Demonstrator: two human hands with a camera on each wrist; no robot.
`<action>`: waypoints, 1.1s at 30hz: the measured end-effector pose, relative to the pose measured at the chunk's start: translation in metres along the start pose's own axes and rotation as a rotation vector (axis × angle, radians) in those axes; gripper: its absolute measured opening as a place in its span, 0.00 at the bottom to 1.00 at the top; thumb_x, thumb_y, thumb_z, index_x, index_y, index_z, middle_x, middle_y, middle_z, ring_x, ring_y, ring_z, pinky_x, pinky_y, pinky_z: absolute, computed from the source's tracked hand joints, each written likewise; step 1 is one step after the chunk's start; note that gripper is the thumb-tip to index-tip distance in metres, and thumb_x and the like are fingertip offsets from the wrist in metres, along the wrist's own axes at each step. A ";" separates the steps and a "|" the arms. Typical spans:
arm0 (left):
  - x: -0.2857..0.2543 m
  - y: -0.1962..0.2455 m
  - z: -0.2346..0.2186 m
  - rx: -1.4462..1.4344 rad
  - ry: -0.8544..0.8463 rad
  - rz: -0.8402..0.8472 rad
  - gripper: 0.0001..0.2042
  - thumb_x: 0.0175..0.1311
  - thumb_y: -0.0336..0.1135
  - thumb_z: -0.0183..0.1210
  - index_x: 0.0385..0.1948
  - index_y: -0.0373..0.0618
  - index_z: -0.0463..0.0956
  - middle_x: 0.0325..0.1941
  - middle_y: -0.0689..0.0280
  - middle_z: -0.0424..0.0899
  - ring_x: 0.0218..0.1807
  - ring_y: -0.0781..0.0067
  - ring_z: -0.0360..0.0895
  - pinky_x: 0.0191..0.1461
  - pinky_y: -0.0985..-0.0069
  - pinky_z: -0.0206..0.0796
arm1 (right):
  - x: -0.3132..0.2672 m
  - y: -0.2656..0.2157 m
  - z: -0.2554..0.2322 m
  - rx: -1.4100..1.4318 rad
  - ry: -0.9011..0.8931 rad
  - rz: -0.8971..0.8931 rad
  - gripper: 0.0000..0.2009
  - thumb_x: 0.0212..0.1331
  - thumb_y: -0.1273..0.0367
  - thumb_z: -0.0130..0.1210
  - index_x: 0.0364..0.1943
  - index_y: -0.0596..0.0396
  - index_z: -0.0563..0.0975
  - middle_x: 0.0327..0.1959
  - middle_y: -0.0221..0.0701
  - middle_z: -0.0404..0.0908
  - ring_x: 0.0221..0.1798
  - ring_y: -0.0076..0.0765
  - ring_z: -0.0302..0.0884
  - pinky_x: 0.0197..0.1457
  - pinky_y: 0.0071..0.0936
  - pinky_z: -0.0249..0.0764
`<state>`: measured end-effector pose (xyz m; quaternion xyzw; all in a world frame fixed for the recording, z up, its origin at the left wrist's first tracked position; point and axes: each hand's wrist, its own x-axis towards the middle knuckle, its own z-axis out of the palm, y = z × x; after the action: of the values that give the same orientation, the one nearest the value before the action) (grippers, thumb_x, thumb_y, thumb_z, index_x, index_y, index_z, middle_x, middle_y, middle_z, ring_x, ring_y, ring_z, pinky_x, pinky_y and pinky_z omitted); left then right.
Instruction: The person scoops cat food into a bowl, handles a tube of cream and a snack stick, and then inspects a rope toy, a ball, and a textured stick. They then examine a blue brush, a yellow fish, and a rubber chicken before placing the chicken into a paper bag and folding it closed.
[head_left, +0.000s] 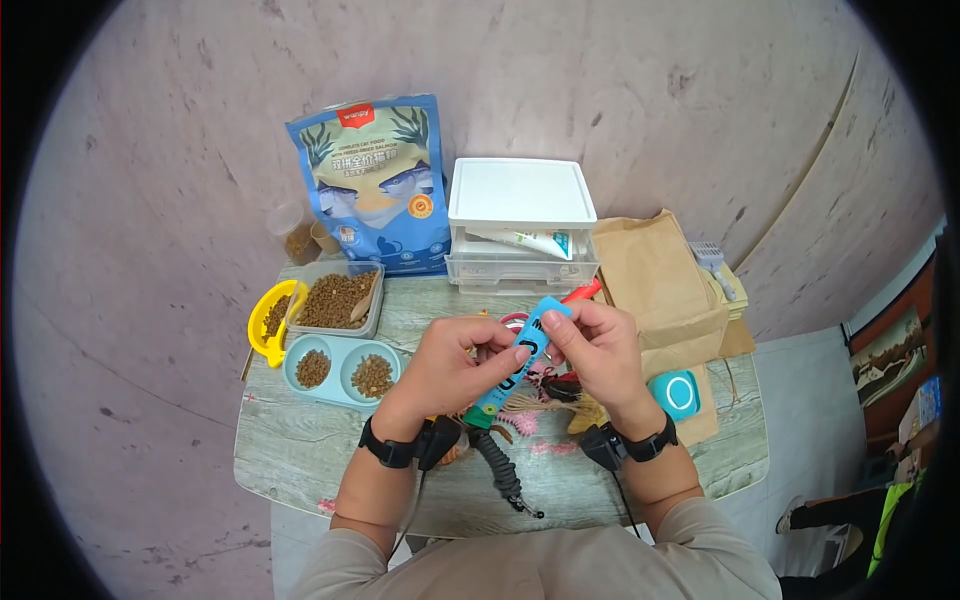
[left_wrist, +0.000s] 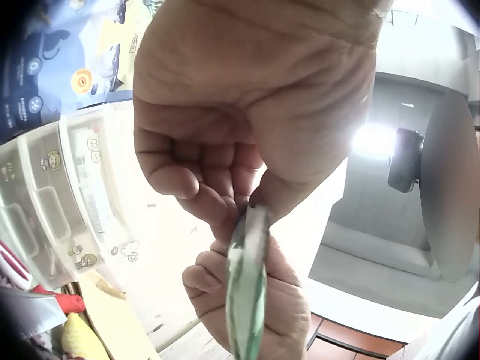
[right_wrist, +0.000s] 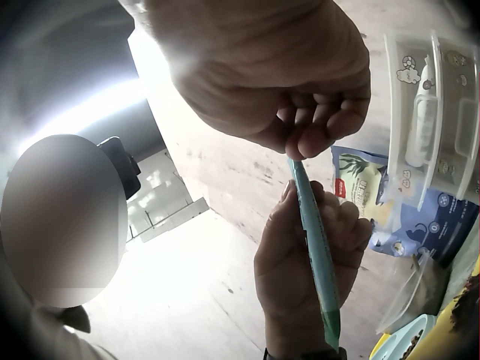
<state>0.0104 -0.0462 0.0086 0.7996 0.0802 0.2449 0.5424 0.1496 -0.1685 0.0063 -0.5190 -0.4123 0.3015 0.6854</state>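
Note:
A slim blue packet (head_left: 517, 372) with dark lettering and a green lower end is held slanted above the table. My left hand (head_left: 455, 362) pinches it about midway along, thumb on its face. At the packet's upper end, my right hand (head_left: 598, 355) pinches with thumb and fingers. The left wrist view shows the packet (left_wrist: 247, 292) edge-on below my left hand (left_wrist: 247, 112). Edge-on again, the packet (right_wrist: 318, 255) hangs from the fingertips of my right hand (right_wrist: 277, 82) in the right wrist view. Whether its top is torn cannot be told.
Behind stand a blue food bag (head_left: 375, 190) and a white drawer box (head_left: 522, 225). Kibble fills a clear tub (head_left: 340, 300), beside a two-bowl dish (head_left: 340, 375) and yellow bowl (head_left: 262, 325). Brown paper bags (head_left: 660, 290) and a teal round-cornered item (head_left: 674, 396) lie right; toys (head_left: 520, 425) lie beneath my hands.

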 end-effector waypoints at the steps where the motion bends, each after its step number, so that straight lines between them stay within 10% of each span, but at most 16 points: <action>1: 0.000 0.001 0.002 -0.039 -0.001 -0.028 0.07 0.54 0.32 0.64 0.27 0.37 0.79 0.22 0.69 0.79 0.25 0.86 0.70 0.28 0.84 0.62 | 0.000 0.000 -0.001 -0.001 0.000 0.000 0.11 0.62 0.66 0.54 0.26 0.61 0.77 0.19 0.22 0.73 0.21 0.12 0.64 0.23 0.14 0.60; 33: 0.003 -0.015 0.002 -0.178 0.341 0.072 0.07 0.57 0.29 0.61 0.23 0.36 0.74 0.21 0.73 0.72 0.25 0.87 0.64 0.27 0.86 0.55 | -0.004 0.014 0.008 -0.374 -0.307 -0.041 0.10 0.55 0.67 0.58 0.27 0.62 0.77 0.16 0.29 0.73 0.18 0.19 0.66 0.21 0.22 0.63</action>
<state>0.0164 -0.0405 -0.0046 0.6979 0.1205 0.4021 0.5803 0.1412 -0.1645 -0.0070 -0.5766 -0.5709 0.2812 0.5124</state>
